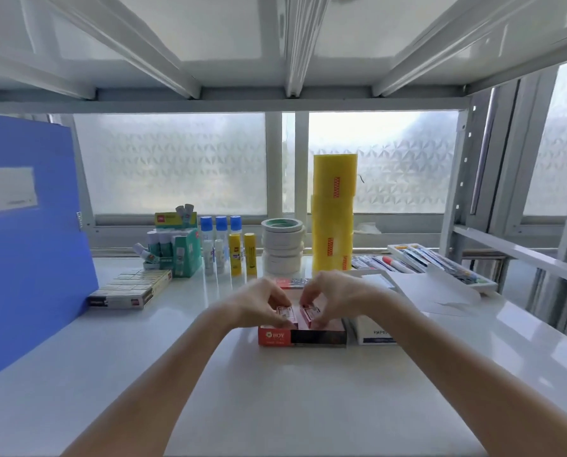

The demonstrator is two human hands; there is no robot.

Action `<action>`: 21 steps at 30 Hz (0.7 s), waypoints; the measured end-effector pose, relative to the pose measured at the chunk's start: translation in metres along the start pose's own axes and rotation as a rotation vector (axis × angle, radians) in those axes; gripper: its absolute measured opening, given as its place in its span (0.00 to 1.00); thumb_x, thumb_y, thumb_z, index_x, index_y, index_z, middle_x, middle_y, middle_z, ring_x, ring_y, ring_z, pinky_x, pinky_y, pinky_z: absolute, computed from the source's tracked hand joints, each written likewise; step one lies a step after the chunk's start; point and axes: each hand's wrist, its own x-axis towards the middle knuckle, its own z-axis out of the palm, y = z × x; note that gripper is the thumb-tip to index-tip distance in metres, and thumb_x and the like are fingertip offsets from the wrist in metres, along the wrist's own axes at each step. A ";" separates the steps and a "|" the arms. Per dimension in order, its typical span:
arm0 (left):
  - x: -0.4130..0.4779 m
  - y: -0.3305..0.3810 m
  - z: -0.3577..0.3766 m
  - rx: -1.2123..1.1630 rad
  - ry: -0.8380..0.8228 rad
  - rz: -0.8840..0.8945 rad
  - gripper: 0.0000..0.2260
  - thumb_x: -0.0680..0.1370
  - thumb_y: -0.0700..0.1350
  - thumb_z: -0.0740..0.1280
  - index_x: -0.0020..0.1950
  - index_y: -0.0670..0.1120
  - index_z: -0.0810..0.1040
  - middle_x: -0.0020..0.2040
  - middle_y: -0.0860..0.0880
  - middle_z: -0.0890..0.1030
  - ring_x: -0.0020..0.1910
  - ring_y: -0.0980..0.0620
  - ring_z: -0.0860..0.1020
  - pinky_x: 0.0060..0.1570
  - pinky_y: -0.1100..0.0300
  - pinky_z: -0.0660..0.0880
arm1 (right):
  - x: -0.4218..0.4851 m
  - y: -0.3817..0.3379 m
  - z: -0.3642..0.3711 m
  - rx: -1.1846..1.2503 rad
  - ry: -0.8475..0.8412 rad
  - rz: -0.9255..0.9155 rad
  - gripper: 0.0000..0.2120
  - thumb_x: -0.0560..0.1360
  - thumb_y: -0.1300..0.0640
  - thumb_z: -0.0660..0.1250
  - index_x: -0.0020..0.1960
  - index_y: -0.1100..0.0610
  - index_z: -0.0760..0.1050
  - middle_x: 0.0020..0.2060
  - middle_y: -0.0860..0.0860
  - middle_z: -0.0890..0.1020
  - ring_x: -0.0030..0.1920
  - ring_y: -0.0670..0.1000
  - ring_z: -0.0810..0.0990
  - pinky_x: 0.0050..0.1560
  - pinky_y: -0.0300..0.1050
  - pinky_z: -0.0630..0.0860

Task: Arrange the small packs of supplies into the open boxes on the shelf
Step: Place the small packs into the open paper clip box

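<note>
An open red box [275, 336] lies on the white shelf [275, 390], straight ahead of me. Both hands are over it. My left hand [259, 303] pinches a small red pack [283, 313] at the box's left half. My right hand [338, 298] pinches a second small red pack [308, 315] just to the right of the first. The two packs stand side by side inside the box, almost touching. My fingers hide the box's far part and the rest of its contents.
A white and blue box [374, 334] sits right of the red one. A flat box of small packs [132, 288] lies at left by a blue folder [28, 232]. Glue sticks [236, 253], tape rolls [283, 249], a yellow stack [333, 216] and a pen tray [440, 262] line the back.
</note>
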 end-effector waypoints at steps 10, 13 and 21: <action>0.004 -0.009 0.006 -0.086 0.024 0.050 0.23 0.71 0.46 0.76 0.64 0.42 0.81 0.58 0.47 0.84 0.54 0.52 0.79 0.53 0.66 0.74 | 0.002 0.004 0.012 0.059 0.132 -0.079 0.21 0.68 0.52 0.75 0.59 0.56 0.80 0.53 0.51 0.84 0.53 0.50 0.80 0.57 0.42 0.76; 0.003 -0.011 0.005 -0.080 0.015 0.058 0.24 0.71 0.46 0.75 0.66 0.42 0.79 0.60 0.47 0.82 0.53 0.56 0.77 0.47 0.71 0.70 | 0.002 0.004 0.014 0.046 0.142 -0.083 0.20 0.67 0.52 0.75 0.58 0.56 0.80 0.52 0.51 0.84 0.52 0.50 0.80 0.56 0.45 0.77; 0.004 -0.013 0.007 -0.100 0.001 0.065 0.25 0.72 0.47 0.75 0.67 0.42 0.78 0.61 0.47 0.82 0.55 0.56 0.77 0.48 0.72 0.70 | 0.002 0.004 0.013 0.046 0.136 -0.088 0.22 0.67 0.51 0.76 0.58 0.56 0.80 0.51 0.51 0.84 0.50 0.50 0.81 0.55 0.45 0.77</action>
